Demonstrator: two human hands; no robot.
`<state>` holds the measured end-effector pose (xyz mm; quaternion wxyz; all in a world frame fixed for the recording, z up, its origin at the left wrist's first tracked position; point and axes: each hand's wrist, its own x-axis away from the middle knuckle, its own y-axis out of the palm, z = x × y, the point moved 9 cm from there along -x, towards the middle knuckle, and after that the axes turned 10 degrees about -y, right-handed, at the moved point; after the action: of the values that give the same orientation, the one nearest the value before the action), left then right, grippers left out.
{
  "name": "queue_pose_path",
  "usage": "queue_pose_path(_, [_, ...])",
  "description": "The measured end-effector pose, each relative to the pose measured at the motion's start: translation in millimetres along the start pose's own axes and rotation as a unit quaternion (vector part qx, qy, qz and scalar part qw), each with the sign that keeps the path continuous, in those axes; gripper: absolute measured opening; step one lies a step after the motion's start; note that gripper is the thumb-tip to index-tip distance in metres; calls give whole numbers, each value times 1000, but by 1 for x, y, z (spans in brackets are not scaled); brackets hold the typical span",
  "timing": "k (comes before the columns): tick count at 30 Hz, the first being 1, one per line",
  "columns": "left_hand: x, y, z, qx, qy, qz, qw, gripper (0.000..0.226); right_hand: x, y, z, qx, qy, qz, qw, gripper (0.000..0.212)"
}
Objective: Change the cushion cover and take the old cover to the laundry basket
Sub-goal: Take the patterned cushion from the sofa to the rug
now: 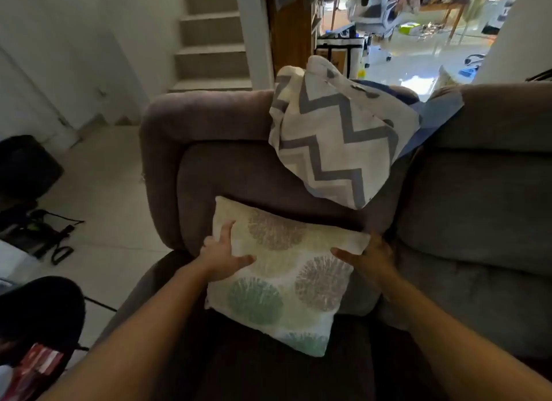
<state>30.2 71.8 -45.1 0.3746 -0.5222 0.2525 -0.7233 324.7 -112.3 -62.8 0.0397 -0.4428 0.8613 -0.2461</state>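
A cushion (286,278) in a cream cover with green, tan and brown round prints leans against the backrest of a brown-grey sofa (227,173). My left hand (224,251) grips its left edge, thumb on the front face. My right hand (369,259) holds its upper right corner, fingers behind it. A loose cover (334,138) with a grey and white zigzag pattern hangs over the top of the backrest, above the cushion.
A blue cloth (433,117) lies behind the zigzag cover, between two sofa seats. Stairs (212,42) rise at the back. Dark bags and cables (33,209) sit on the tiled floor to the left. A cluttered bright room (418,27) lies beyond the sofa.
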Motion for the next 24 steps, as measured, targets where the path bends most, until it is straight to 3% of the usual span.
queue_pose_path(3, [-38, 1, 4, -36, -7, 19, 999, 110, -23, 12, 19, -31, 0, 2, 1000, 106])
queue_pose_path(6, [-74, -9, 9, 36, 1, 55, 998, 112, -37, 33, 38, -75, -6, -26, 997, 104])
queue_pose_path(10, [-106, -13, 8, 176, 44, 68, 981, 116, -40, 50, 64, -95, 2, -15, 995, 76])
queue_pose_path(18, [-94, 14, 5, 168, 65, 110, 977, 114, -15, 60, 109, -107, 66, 67, 990, 76])
queue_pose_path(21, [-75, 18, -4, 199, 72, 119, 970, 109, 3, 60, 118, -136, 85, 52, 986, 75])
queue_pose_path(24, [-57, 18, -21, 204, 74, 127, 968, 100, 24, 66, 120, -212, 93, 5, 973, 55])
